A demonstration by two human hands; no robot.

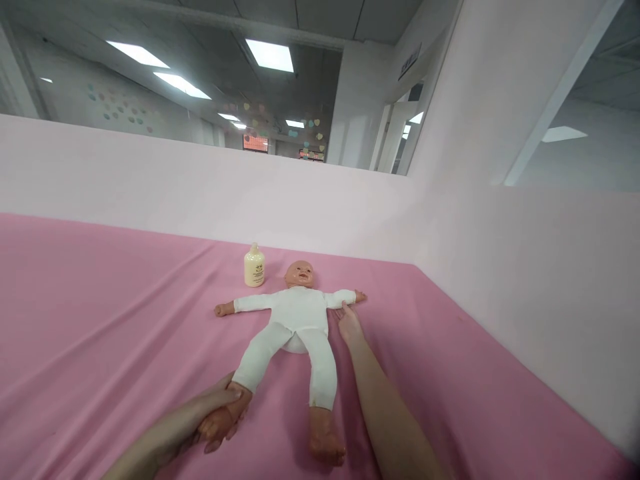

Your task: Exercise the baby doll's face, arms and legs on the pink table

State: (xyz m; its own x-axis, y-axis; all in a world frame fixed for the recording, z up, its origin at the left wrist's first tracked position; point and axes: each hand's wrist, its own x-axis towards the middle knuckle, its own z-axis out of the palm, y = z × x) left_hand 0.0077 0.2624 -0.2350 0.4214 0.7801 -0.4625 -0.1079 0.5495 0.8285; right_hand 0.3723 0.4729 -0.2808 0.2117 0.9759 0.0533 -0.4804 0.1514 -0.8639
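A baby doll (299, 310) with a white cloth body lies on its back on the pink sheet, arms stretched out and legs apart. My left hand (220, 407) is closed around the doll's ankle and foot on the left, fingers partly hidden beneath it. At the doll's outstretched arm on the right, my right hand (349, 323) has its fingertips at the lower edge of the white sleeve, gripping it lightly. The doll's other foot (326, 437) rests on the sheet.
Beside the doll's head stands a cream-coloured bottle (255, 268) with printing on it. The pink sheet (125, 300) covers the surface up to a white wall (200, 187). Above the wall are large glass panes (200, 100) with ceiling lights visible.
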